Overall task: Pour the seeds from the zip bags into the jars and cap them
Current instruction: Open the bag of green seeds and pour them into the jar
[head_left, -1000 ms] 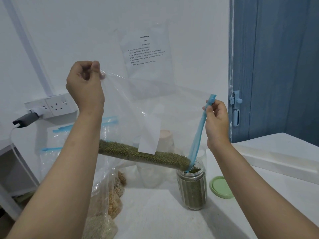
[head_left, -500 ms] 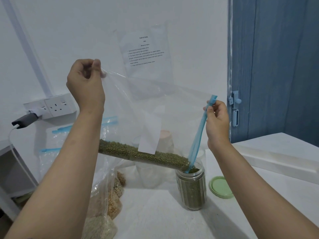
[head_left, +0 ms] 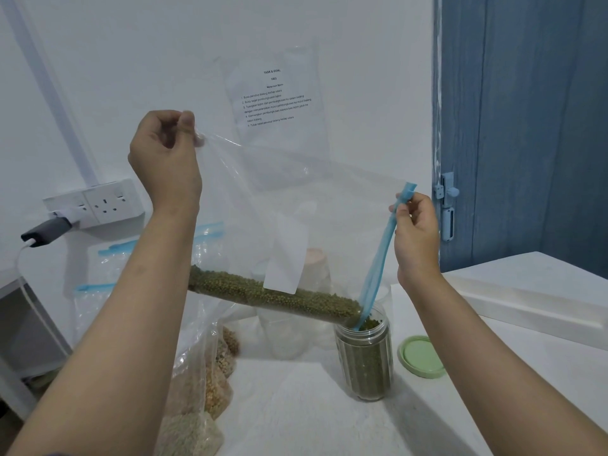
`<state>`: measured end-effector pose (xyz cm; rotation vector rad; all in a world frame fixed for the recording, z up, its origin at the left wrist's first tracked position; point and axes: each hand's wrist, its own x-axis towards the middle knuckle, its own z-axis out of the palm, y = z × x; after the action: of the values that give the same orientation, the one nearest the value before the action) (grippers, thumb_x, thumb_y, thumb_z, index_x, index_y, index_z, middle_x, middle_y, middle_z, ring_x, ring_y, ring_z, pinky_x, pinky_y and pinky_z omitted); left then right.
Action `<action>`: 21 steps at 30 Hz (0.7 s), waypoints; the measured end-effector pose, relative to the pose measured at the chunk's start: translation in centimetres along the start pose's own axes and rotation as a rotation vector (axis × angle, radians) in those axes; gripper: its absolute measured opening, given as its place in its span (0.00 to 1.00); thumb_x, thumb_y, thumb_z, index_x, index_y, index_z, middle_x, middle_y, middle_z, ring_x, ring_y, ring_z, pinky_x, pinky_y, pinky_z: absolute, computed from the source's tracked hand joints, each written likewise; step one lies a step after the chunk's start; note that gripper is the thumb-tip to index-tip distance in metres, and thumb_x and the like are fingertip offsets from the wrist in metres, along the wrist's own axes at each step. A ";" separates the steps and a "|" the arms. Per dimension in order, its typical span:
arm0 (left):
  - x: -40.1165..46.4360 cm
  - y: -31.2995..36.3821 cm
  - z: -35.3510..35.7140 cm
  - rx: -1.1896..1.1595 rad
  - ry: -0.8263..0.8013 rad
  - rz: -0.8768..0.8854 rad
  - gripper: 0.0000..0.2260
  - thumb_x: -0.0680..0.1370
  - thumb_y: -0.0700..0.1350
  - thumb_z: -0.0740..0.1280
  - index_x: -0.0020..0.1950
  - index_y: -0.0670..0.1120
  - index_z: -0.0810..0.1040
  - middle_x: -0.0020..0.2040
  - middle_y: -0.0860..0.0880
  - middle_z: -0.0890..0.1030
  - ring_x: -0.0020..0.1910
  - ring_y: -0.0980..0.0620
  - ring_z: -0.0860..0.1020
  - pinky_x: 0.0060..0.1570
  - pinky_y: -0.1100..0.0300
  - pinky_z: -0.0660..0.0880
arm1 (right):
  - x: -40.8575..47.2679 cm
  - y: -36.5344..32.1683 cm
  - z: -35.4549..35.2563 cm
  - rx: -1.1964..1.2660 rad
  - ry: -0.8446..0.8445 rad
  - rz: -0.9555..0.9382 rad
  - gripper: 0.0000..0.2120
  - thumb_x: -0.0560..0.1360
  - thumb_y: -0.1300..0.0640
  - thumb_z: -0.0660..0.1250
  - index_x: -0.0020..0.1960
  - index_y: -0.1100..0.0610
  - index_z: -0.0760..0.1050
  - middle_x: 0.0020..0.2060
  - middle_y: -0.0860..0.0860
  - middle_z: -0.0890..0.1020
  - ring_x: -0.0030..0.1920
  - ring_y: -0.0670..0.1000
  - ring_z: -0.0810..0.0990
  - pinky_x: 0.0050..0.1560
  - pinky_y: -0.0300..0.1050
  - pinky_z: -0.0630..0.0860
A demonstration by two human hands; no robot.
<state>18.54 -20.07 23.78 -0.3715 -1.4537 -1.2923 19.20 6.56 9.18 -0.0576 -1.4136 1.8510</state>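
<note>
So there's a printed sheet in a clear plastic sleeve (head_left: 274, 103) taped to the white wall right in front of me. Top line reads "TASK & GOAL", then "1463" under it, then a numbered list of five steps. The small print is mostly too fuzzy for me to quote properly, so I won't try.

My left hand (head_left: 164, 159) is up high, pinching one corner of the big clear zip bag with the blue zipper strip (head_left: 296, 205) between thumb and fingers. My right hand (head_left: 415, 230) is lower, gripping the top end of the blue strip. The bag hangs tilted between them, with the green seeds (head_left: 273, 292) lying in a long band along its bottom edge, sloping down to the right. The low corner sits in the mouth of the clear ribbed plastic jar (head_left: 365, 357), which stands on the white table (head_left: 329, 422) and is almost full of green seeds. There's a blank white label on the bag, nothing written on it.

The round pale green lid (head_left: 421, 357) lies flat just right of the jar.

My left arm blocks a lot of the other clear bags of tan and yellowish seeds (head_left: 210, 383) at lower left. Behind the bag there are more see-through containers, too blurry to make out. A white wall socket (head_left: 105, 202) has a grey plug in it.
</note>
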 end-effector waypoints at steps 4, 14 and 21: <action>0.0 0.1 0.1 0.002 -0.002 0.001 0.06 0.78 0.48 0.68 0.41 0.55 0.76 0.32 0.56 0.80 0.37 0.54 0.81 0.50 0.56 0.77 | 0.0 0.0 -0.1 0.002 0.002 0.006 0.08 0.84 0.59 0.58 0.55 0.48 0.73 0.45 0.42 0.79 0.48 0.40 0.76 0.46 0.30 0.70; 0.0 0.3 0.3 -0.005 -0.012 -0.004 0.06 0.78 0.48 0.68 0.41 0.55 0.76 0.33 0.55 0.80 0.37 0.54 0.81 0.49 0.58 0.77 | 0.0 0.2 -0.3 0.004 0.003 0.013 0.07 0.84 0.59 0.58 0.56 0.48 0.72 0.45 0.41 0.78 0.49 0.40 0.76 0.47 0.31 0.70; -0.1 0.5 0.4 -0.004 -0.021 -0.004 0.06 0.79 0.47 0.68 0.41 0.55 0.76 0.35 0.51 0.81 0.37 0.55 0.81 0.51 0.57 0.77 | 0.2 0.4 -0.5 0.006 0.008 0.013 0.07 0.84 0.59 0.58 0.56 0.49 0.72 0.45 0.41 0.78 0.49 0.40 0.76 0.47 0.31 0.70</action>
<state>18.73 -19.54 24.02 -0.3859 -1.4702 -1.2984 19.11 7.01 8.73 -0.0719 -1.4054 1.8635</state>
